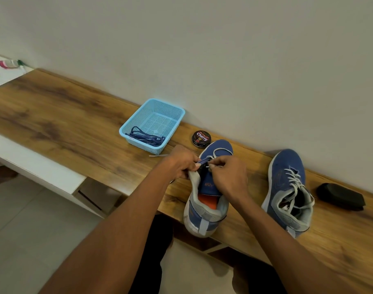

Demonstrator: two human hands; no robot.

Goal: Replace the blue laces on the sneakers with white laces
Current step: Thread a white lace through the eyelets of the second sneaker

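While left grip (181, 164) pinches mesh sneaker (206, 196) | right grip (228, 172) pinches white lace (218, 152); woven

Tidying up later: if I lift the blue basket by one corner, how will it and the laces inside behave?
The blue basket is thin perforated plastic, so probably light and slightly flexible. The blue laces lie loosely tangled at one end, so they would likely slide and flop.
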